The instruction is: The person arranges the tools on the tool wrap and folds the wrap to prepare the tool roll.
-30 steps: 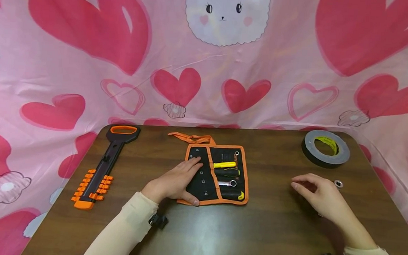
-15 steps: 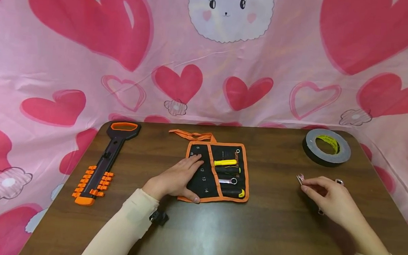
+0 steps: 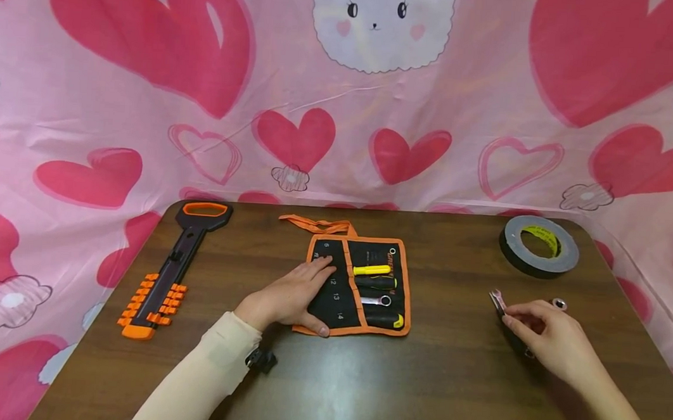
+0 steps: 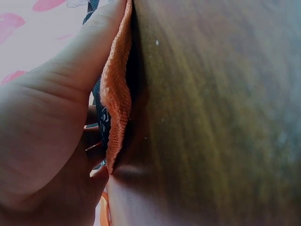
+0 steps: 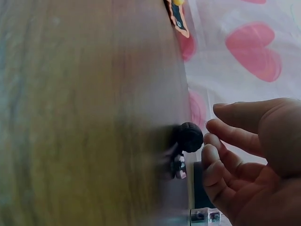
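Observation:
My left hand (image 3: 294,296) rests with extended fingers on the left part of a black tool pouch (image 3: 336,321) with orange edging. Its thumb lies at the front edge. In the pouch's right pockets sit a yellow-handled tool (image 3: 372,271), a ring spanner (image 3: 377,300) and black-handled tools. My right hand (image 3: 555,335) hovers low over the table, fingers loosely bent. A small open-ended spanner (image 3: 498,299) lies by its fingertips. In the right wrist view a black ribbed handle end (image 5: 190,137) and a shiny metal end (image 5: 180,166) are close to the fingers, with nothing visibly pinched.
A tape roll (image 3: 565,254) lies at the back right. Beside the right hand is a metal socket-like piece (image 3: 560,303). A black rail with orange clips and a handle (image 3: 182,253) lies on the left. An orange strap (image 3: 315,223) trails behind the pouch. Patterned pink cloth (image 3: 351,153) hangs behind.
My right hand has shifted right and a little toward me, leaving the small spanner's open end in sight. The left hand stays on the pouch.

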The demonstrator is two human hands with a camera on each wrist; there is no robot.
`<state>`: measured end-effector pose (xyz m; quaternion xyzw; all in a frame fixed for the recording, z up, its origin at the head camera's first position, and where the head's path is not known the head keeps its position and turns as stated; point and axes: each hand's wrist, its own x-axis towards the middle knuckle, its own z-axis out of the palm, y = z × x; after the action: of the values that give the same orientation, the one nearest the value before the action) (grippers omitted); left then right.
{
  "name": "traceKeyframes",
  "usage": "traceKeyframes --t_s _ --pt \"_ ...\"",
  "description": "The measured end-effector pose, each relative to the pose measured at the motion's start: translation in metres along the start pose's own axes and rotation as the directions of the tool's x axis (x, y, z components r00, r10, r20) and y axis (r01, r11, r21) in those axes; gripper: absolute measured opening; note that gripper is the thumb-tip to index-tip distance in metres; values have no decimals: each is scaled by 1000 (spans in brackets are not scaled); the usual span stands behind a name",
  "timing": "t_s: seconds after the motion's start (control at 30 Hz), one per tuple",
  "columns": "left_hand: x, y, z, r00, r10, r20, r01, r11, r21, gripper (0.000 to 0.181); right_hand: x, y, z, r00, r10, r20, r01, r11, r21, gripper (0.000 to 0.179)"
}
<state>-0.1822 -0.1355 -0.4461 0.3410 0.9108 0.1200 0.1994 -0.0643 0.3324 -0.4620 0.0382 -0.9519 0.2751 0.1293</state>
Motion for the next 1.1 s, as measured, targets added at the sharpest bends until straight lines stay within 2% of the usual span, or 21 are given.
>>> traceKeyframes --t_s 0.13,0.27,0.63,0.9,1.1 --pt "-1 -1 1 1000 -13 -1 13 1000 -6 126 0 2 0 1000 8 4 -8 1000 -21 14" --pt "-1 -1 2 1000 -26 1 26 999 -22 126 0 4 -2 997 49 51 -47 998 -48 11" --pt "-2 -1 1 1000 -18 4 18 999 -36 126 -3 8 -4 984 126 130 -116 990 -77 9" --pt "0 -1 -1 1000 -19 6 19 999 -35 127 -7 7 -5 984 122 129 -110 989 -95 11" --pt "0 0 0 1000 7 -2 -7 1000 -12 126 -10 6 -4 985 119 123 -107 990 -95 17"
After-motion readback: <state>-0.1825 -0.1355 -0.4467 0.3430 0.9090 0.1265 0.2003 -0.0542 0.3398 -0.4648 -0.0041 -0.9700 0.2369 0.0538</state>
